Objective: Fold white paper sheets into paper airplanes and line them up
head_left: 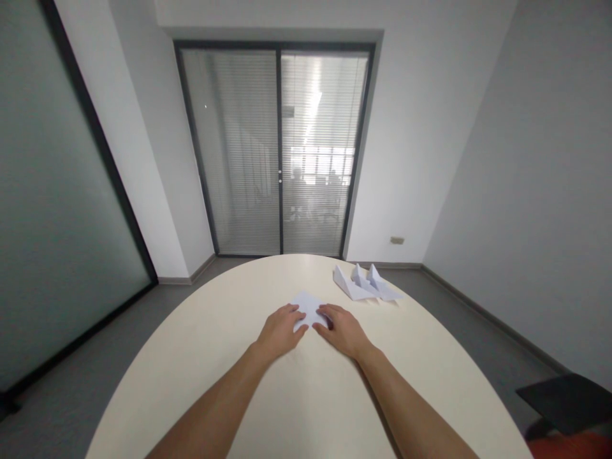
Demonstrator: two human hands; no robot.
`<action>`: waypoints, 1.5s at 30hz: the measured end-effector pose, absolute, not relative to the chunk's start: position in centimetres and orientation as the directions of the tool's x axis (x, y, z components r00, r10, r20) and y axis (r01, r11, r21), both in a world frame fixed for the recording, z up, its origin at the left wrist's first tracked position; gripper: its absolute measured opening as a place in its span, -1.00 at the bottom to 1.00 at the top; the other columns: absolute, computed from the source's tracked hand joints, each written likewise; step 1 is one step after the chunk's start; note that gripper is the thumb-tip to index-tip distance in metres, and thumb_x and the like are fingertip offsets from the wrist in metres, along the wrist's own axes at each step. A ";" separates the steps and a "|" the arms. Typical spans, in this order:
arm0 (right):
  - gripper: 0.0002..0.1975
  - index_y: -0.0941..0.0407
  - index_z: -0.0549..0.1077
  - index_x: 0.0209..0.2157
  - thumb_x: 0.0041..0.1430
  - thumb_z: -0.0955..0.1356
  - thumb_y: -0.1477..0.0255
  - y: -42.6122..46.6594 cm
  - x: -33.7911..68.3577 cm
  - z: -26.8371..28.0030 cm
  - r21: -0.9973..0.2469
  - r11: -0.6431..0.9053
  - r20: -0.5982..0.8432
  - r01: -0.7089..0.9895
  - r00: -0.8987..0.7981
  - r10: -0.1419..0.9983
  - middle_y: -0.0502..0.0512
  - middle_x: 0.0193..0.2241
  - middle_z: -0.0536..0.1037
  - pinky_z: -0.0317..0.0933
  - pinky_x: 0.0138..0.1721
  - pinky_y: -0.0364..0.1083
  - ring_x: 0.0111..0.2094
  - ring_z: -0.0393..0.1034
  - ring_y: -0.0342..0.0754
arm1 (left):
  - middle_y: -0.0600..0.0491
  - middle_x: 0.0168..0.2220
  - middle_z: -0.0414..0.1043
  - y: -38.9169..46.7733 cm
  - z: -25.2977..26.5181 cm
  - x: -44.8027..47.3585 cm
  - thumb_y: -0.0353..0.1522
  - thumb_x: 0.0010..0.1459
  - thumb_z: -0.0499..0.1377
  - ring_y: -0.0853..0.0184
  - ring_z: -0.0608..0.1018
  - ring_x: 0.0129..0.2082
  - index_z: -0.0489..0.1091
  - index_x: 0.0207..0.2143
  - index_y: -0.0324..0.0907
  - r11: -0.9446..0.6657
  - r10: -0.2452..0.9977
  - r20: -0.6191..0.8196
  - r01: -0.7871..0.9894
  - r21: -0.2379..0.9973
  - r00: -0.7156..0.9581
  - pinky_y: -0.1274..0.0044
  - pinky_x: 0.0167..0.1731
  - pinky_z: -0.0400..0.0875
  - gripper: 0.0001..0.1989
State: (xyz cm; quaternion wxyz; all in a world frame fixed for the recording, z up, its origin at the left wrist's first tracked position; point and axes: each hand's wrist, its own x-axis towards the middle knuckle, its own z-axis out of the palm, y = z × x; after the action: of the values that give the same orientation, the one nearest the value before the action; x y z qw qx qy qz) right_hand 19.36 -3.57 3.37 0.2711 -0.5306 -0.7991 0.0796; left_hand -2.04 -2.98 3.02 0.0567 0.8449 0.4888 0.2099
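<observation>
Tabletop (pixel 191 376) pale, curved, hands (pixel 281 328) (pixel 345 328) touching paper (pixel 310 310), grip unclear, blinds (pixel 234 153), glass door frame (pixel 280 127), grey floor (pixel 143 319)

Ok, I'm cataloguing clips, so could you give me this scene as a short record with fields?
Left hand: fingers at the left side of the white paper
Right hand: fingers at the paper's right side
White paper: on the table, between the hands
Folded paper shapes: three, white, close together, farther off to the right
Table: pale, curved edge
Background: glass panels with blinds
</observation>
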 end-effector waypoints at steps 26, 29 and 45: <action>-0.68 0.07 0.57 -0.06 0.23 0.35 0.24 -3.6 19.3 3.9 -0.450 0.444 0.347 0.775 -0.307 0.886 0.14 -0.02 0.57 0.22 0.06 -0.07 -0.02 0.45 0.03 | -0.04 -0.02 0.48 -3.0 3.6 -1.7 -0.25 0.35 0.02 0.21 0.50 -0.01 0.42 0.01 -0.13 -0.513 0.852 0.281 0.808 0.288 0.441 0.44 0.04 0.33 -0.70; -0.68 0.07 0.56 -0.07 0.27 0.32 0.22 -3.6 19.3 4.0 -0.456 0.426 0.335 0.781 -0.293 0.896 0.14 -0.07 0.59 0.21 0.03 -0.09 -0.05 0.45 0.02 | -0.05 -0.03 0.47 -3.2 3.7 -1.8 -0.21 0.31 0.08 0.19 0.50 -0.03 0.41 0.00 -0.14 -0.528 0.840 0.308 0.802 0.278 0.446 0.43 0.02 0.34 -0.69; -0.69 0.07 0.48 -0.04 0.36 0.18 0.34 -3.0 19.9 3.4 -0.453 0.324 0.314 0.831 -0.192 0.930 0.12 -0.14 0.62 0.20 -0.11 -0.12 -0.11 0.49 0.01 | -0.02 -0.13 0.53 -1.8 2.6 -2.1 -0.40 0.35 -0.05 0.28 0.54 -0.13 0.44 -0.11 -0.16 -0.414 0.890 0.344 0.845 0.339 0.298 0.50 -0.06 0.35 -0.73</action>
State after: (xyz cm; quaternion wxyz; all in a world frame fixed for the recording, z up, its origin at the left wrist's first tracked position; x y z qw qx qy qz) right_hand 19.85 -3.02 3.42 0.2729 -0.5742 -0.7665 0.0911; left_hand -2.11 -1.83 2.56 0.0462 0.8042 0.5395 0.2451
